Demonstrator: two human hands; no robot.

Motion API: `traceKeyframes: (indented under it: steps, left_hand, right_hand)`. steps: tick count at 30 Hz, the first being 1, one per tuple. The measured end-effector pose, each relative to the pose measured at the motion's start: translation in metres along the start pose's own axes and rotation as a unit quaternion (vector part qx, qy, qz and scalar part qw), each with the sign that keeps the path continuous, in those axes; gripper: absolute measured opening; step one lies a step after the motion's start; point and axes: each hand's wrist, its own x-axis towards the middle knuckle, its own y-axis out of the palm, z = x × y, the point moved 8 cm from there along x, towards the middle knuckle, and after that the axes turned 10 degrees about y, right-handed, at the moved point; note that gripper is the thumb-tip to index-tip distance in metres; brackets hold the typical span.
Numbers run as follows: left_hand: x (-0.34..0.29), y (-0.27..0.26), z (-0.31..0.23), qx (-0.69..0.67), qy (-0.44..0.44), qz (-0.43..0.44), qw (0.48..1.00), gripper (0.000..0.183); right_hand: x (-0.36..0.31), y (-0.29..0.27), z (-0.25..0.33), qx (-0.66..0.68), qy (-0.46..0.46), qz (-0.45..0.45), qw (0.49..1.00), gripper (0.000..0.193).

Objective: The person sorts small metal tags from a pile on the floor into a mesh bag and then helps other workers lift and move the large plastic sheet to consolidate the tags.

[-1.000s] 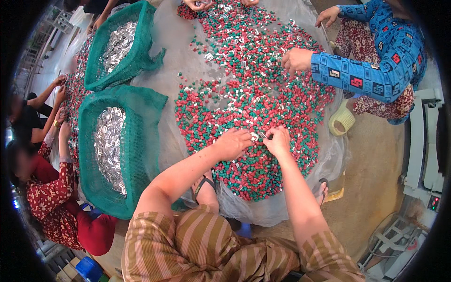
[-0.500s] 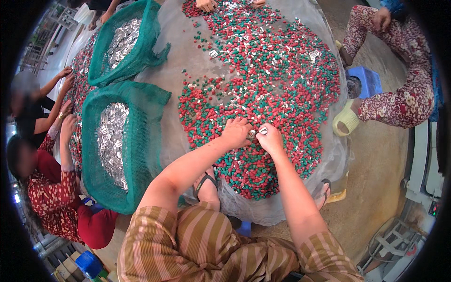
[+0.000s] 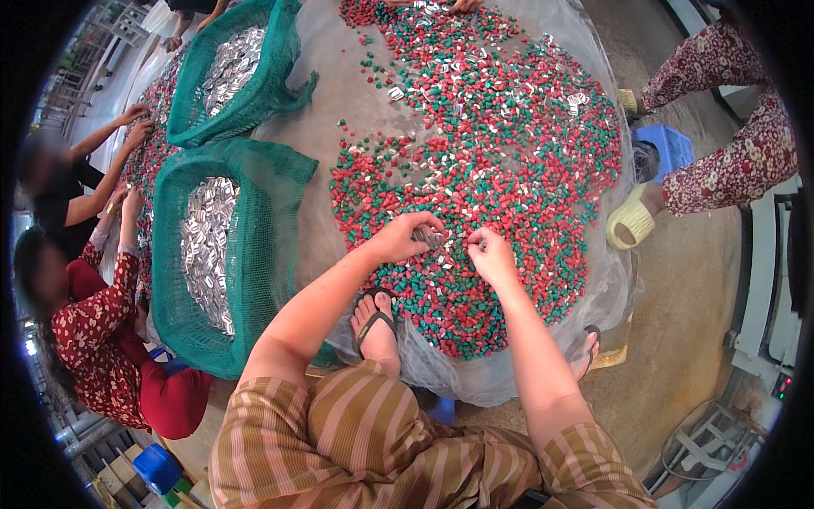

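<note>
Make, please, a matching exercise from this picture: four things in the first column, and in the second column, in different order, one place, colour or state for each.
Things
1. The person's left hand
2. The nearer basket
3. The pale yellow slipper
4. The large pile

Places, colours, states
A. On a co-worker's foot
B. Mostly red and green
C. Curled around some silvery pieces
D. Left of the large pile

Right pairs: 1-C; 2-D; 3-A; 4-B
</note>
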Motion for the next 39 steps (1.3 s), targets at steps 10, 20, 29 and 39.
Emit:
traceKeyframes:
  steps: [10, 20, 29, 39]
  left_hand:
    - [-0.003, 0.008, 0.002, -0.018, 0.013, -0.004, 1.000, 0.044]
    - [0.000, 0.011, -0.015, 0.011, -0.012, -0.002, 1.000, 0.050]
    - [-0.002, 0.004, -0.003, -0.095, -0.008, -0.113, 0.989, 0.017]
    - [0.009, 0.005, 0.001, 0.326, -0.041, -0.048, 0.943, 0.052]
  right_hand:
    - [-0.008, 0.039, 0.014, 0.143, -0.024, 0.119, 0.982, 0.021]
    - [-0.032, 0.005, 0.055, 0.083, -0.057, -0.023, 0.995, 0.014]
    - [-0.035, -0.006, 0.063, 0.124, -0.141, -0.083, 0.979, 0.017]
    - [-0.011, -0.011, 0.021, 0.160, -0.062, -0.079, 0.982, 0.015]
